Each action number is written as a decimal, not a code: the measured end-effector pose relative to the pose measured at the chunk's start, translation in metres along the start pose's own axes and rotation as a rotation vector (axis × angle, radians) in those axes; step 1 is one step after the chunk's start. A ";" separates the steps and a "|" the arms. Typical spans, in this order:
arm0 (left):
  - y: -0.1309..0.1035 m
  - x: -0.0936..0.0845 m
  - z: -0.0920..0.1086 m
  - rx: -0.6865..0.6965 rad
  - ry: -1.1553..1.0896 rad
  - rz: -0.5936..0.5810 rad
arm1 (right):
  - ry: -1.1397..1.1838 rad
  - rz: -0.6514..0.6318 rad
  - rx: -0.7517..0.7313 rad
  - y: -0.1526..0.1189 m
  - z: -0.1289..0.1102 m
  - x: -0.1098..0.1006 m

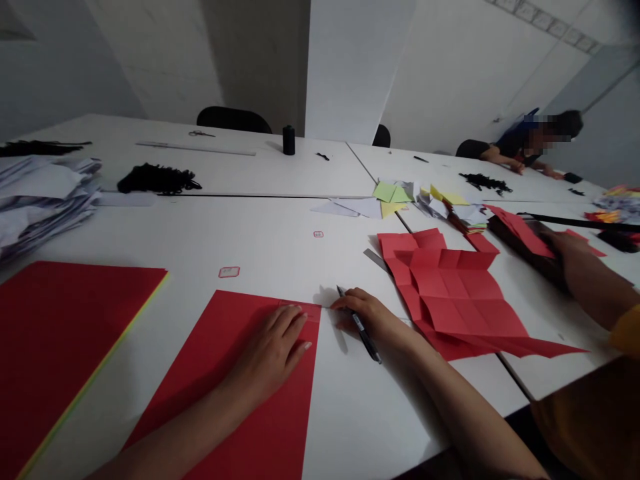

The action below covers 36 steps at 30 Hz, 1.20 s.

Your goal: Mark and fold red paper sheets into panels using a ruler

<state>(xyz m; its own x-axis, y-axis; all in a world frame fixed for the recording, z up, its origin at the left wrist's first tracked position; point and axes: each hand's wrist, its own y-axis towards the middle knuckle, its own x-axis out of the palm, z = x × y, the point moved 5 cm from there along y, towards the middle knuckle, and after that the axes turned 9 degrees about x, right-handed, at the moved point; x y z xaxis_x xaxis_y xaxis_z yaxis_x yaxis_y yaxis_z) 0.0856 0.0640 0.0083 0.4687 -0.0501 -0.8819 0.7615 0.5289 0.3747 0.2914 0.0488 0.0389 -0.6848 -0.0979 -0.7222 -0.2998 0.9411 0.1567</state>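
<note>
A sheet of red paper (pixel 235 400) lies on the white table (pixel 165 233) in front of me. Near its top right corner, my left hand (pixel 273 347) rests flat, fingers apart, over a small clear strip, perhaps a ruler (pixel 310 311). Just right of the paper, my right hand (pixel 367 317) holds a black pen (pixel 367 337), its tip pointing up and away from me. The fingertips of this hand are close to the paper's corner and the end of the clear strip.
A red-topped paper stack (pixel 75 333) is at left. Creased red sheets (pixel 460 287) and a metal ruler (pixel 375 259) lie at right, near another person's hand (pixel 580 257). Black cord (pixel 157 179), a thread spool (pixel 289 140) and folded papers (pixel 395 192) lie farther back.
</note>
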 end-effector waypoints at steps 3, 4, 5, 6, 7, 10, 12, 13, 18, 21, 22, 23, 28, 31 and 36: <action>0.000 -0.001 0.000 -0.004 -0.004 0.002 | -0.002 -0.008 0.005 0.001 -0.001 -0.001; 0.001 -0.001 0.000 -0.003 -0.004 0.004 | -0.001 -0.012 0.007 0.001 -0.001 -0.001; 0.001 -0.001 0.000 -0.004 -0.003 0.003 | 0.000 -0.014 0.008 0.000 -0.001 -0.001; 0.001 -0.001 0.000 -0.003 0.000 0.001 | 0.001 -0.015 0.011 0.000 -0.001 -0.001; 0.002 -0.001 0.001 -0.002 0.004 -0.006 | 0.003 -0.014 0.015 0.000 -0.001 -0.001; 0.003 -0.001 0.001 -0.005 0.017 -0.026 | 0.010 -0.011 0.024 0.000 0.001 0.000; 0.003 -0.001 0.001 -0.005 0.012 -0.031 | 0.014 -0.007 0.028 -0.001 0.002 0.000; 0.002 -0.001 0.001 -0.005 0.008 -0.031 | 0.015 -0.005 0.029 -0.001 0.002 0.000; 0.001 0.000 -0.001 -0.003 0.008 -0.027 | 0.028 0.001 0.029 0.000 0.003 0.001; 0.001 0.000 0.000 -0.001 -0.015 -0.015 | 0.032 0.002 0.039 0.000 0.003 0.001; 0.002 -0.001 0.000 0.003 -0.024 -0.008 | 0.038 0.002 0.046 -0.001 0.003 0.001; 0.002 -0.001 0.001 0.006 -0.029 -0.001 | 0.053 0.000 0.057 -0.001 0.003 0.000; 0.003 -0.002 0.005 0.025 -0.021 0.007 | 0.229 0.057 0.162 0.000 -0.003 -0.011; 0.003 -0.001 0.005 0.018 -0.023 -0.001 | 0.314 0.100 0.180 0.012 -0.016 -0.015; 0.002 -0.001 0.004 0.001 -0.031 -0.009 | 0.425 0.049 0.197 0.059 -0.029 0.012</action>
<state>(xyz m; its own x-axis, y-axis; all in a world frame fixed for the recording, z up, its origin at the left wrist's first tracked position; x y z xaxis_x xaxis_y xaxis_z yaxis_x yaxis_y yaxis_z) 0.0885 0.0618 0.0112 0.4757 -0.0809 -0.8759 0.7662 0.5271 0.3675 0.2460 0.0935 0.0594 -0.9186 -0.1369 -0.3707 -0.1566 0.9874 0.0234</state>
